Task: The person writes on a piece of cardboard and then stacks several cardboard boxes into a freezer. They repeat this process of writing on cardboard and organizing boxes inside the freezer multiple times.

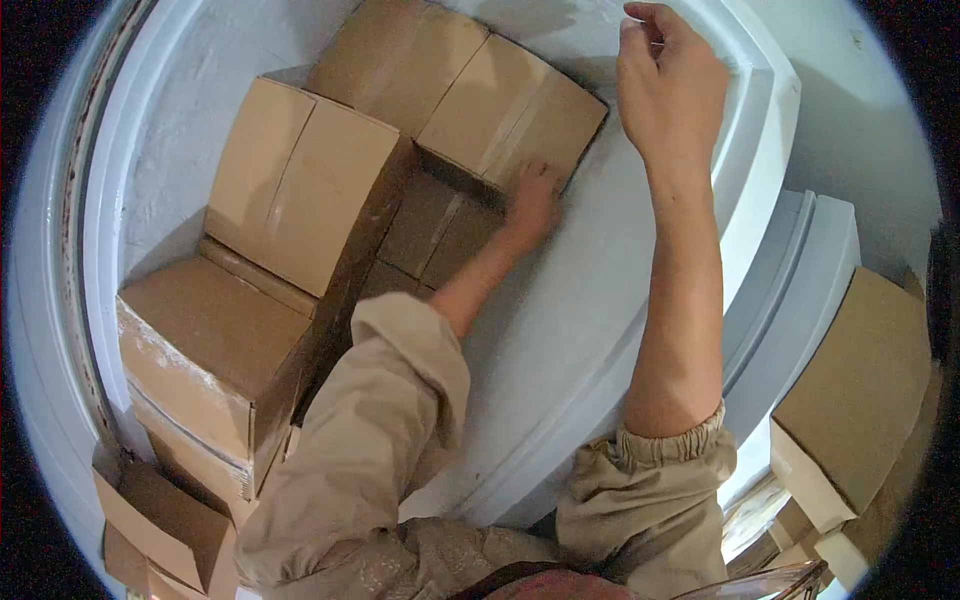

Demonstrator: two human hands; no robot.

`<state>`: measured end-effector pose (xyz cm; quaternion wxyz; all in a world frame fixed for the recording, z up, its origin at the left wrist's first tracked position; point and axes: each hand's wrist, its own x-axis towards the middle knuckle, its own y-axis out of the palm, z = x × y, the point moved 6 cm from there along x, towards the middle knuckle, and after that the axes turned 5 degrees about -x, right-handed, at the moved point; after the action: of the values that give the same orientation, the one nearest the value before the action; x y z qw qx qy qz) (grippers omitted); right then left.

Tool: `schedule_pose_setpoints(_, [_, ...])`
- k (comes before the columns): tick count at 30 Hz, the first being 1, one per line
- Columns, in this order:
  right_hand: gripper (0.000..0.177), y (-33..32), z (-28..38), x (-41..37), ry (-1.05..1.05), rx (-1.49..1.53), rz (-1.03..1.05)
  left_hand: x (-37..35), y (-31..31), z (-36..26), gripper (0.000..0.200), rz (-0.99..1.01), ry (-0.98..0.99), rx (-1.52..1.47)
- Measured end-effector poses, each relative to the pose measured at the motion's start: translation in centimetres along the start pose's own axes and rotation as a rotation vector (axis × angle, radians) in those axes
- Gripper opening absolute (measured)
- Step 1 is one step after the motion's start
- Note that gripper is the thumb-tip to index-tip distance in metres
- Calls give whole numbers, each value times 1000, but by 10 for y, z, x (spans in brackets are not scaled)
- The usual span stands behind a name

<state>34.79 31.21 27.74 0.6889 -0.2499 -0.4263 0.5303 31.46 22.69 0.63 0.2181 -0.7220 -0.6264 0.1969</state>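
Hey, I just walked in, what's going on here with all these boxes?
A person is leaning over a white container with cardboard boxes inside. Their left hand, blurred, is at the near edge of a taped box; whether it has a grip isn't clear. The right hand is raised near the container's side, fingers curled, with nothing plainly visible in it. At the left, a box with a whitish edge sits among the others.

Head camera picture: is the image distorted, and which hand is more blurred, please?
Head view: fisheye-like curving, with dark corners; also in the head view, the left hand is smeared, probably by motion, while the right hand looks sharper.
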Motion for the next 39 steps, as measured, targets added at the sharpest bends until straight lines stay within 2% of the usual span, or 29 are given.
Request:
schedule_pose_setpoints(1, [23,2,2,0,0,-20,24,12,7,2,25,-2,-7,-2])
schedule_pose_setpoints(3, [24,5,6,-3,21,-38,56,37,9,-2,23,-171,84,77])
schedule_pose_setpoints(4, [25,7,8,-4,44,-58,80,55,12,3,23,-175,79,76])
schedule_pose_setpoints(6, [25,7,15,-5,42,-59,107,87,9,8,26,-283,201,-63])
schedule_pose_setpoints(7, [25,9,16,-5,46,-62,127,100,6,13,26,-290,197,-64])
schedule_pose_setpoints(9, [27,15,12,-6,-30,-88,130,118,3,7,29,-290,308,355])
schedule_pose_setpoints(10, [29,18,12,-6,-104,-110,127,121,-3,7,29,-300,307,356])
schedule_pose_setpoints(12, [29,20,10,-7,-105,-130,116,125,-10,10,33,-228,337,664])
schedule_pose_setpoints(13, [29,22,12,-8,-94,-145,113,129,-6,20,33,-237,321,678])
schedule_pose_setpoints(15, [29,23,14,-7,-106,-128,112,138,-1,30,39,-283,330,254])
schedule_pose_setpoints(16, [28,22,12,-6,-101,-133,104,143,1,29,39,-291,318,271])
schedule_pose_setpoints(18, [28,22,13,-7,-124,-113,113,145,5,24,43,-159,322,378])
schedule_pose_setpoints(21, [30,21,13,-7,-91,-125,152,121,-10,18,47,-73,244,413])
schedule_pose_setpoints(25, [31,24,11,-8,-103,-101,164,100,-4,31,46,-166,225,507])
schedule_pose_setpoints(27, [31,26,10,-7,-93,-103,195,103,-4,35,48,-76,194,384])
schedule_pose_setpoints(31, [33,28,9,-7,-91,-109,221,96,-7,35,50,-83,185,353])
schedule_pose_setpoints(33, [33,27,9,-8,-90,-111,213,87,-11,38,53,-188,190,216])
schedule_pose_setpoints(35, [34,27,12,-9,-112,-124,219,53,-19,42,61,-289,109,84])
schedule_pose_setpoints(37, [34,29,12,-10,-100,-118,225,-6,-21,62,65,-407,-61,19])
schedule_pose_setpoints(39, [34,28,12,-10,-79,-132,219,-78,-44,64,60,-589,-247,33])
